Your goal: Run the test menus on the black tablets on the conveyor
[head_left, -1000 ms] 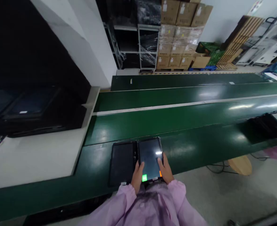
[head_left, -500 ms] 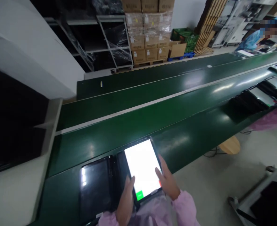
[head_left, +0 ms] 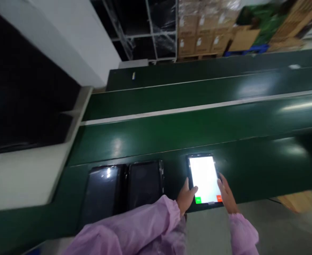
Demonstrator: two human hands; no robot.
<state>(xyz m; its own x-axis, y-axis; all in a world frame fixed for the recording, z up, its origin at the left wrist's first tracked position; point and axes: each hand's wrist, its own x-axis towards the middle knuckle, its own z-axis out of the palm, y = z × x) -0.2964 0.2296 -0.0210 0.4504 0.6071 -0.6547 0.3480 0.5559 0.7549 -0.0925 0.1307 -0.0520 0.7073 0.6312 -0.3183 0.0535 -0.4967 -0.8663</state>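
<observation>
A tablet (head_left: 204, 176) with a bright white screen, a green button and an orange button at its near edge lies on the dark green bench (head_left: 171, 141). My left hand (head_left: 186, 196) grips its lower left edge, thumb on the screen by the green button. My right hand (head_left: 225, 194) holds its lower right edge near the orange button. To the left lie two dark tablets (head_left: 124, 187) side by side, apart from the lit one. Both my sleeves are pink.
A green conveyor belt (head_left: 198, 92) with a white strip runs across behind the bench. A white and black machine housing (head_left: 25, 88) stands at the left. Shelving (head_left: 150, 32) and stacked cardboard boxes (head_left: 198, 35) fill the back. Grey floor lies at the lower right.
The tablet's screen went from dark to white. Both hands have moved it to the right, away from the dark tablets, and a second dark tablet now shows. The camera swung about.
</observation>
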